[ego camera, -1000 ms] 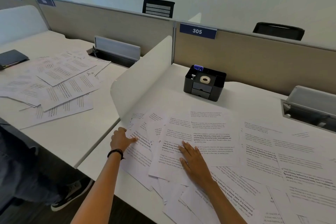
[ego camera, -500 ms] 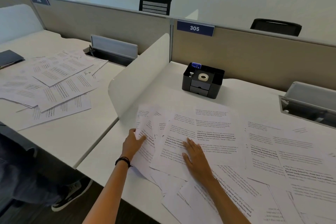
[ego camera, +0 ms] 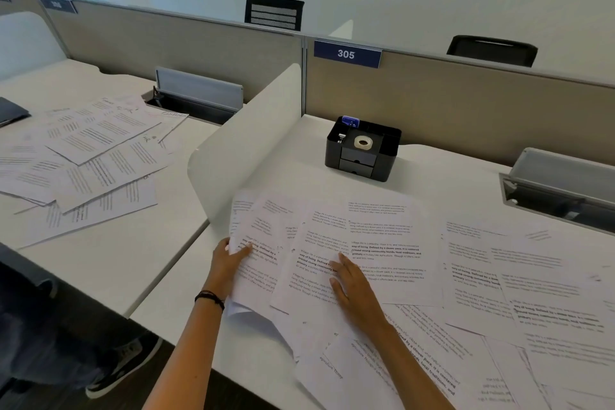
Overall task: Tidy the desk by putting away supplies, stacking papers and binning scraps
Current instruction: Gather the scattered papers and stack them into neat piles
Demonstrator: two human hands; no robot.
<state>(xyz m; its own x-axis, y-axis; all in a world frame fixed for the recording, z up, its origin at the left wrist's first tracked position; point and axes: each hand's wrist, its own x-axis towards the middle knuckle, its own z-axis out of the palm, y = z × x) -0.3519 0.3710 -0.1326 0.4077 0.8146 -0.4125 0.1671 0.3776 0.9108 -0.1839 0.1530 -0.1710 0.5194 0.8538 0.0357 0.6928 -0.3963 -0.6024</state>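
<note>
Here, left hand (ego camera: 229, 261) round edge of papers (ego camera: 382, 250), right hand (ego camera: 354, 293) flat atop.

Your papers (ego camera: 382, 253) are thin, matt white sheets with black print, limp enough to curl at the near left corner. The worktop (ego camera: 449, 183) looks like smooth off-white laminate with a dull sheen. The organiser (ego camera: 362, 158) is matt black plastic, and the tape roll (ego camera: 362, 142) in it is pale and slightly glossy. The divider (ego camera: 246, 156) is smooth, matt white. The back partition (ego camera: 466, 103) looks like beige cloth, the cable tray lid (ego camera: 562, 173) like grey brushed metal, and your wristband (ego camera: 209, 298) like dark cord.
</note>
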